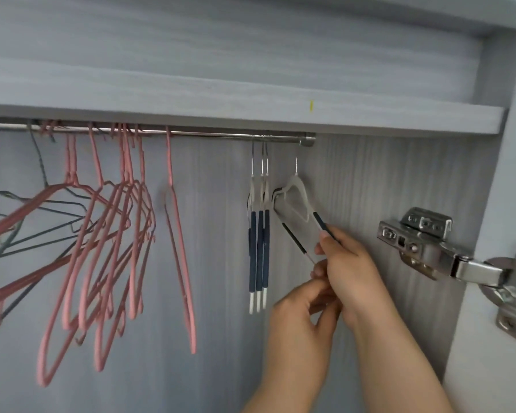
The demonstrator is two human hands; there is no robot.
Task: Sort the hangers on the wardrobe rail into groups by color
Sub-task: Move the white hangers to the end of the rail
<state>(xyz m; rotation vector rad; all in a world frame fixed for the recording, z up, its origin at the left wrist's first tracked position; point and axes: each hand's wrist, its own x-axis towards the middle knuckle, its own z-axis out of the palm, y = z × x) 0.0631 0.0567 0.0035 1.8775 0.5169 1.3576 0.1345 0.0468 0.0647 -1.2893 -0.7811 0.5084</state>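
Observation:
A metal wardrobe rail (pixel 221 134) runs under a grey shelf. Several pink hangers (pixel 125 222) hang on its left half, mixed with dark green wire hangers (pixel 42 210) at the far left. One pink hanger (pixel 176 234) hangs alone near the middle. Three white hangers with dark blue grips (pixel 259 242) hang together near the rail's right end. A further white hanger (pixel 298 195) is off the rail, just below its end. My right hand (pixel 349 263) grips that hanger's right arm. My left hand (pixel 304 308) pinches the tip of its left arm.
The grey shelf (pixel 340 117) sits right above the rail. The wardrobe's side panel with a metal door hinge (pixel 429 239) stands close to the right of my hands. The grey back wall shows between the lone pink hanger and the white group.

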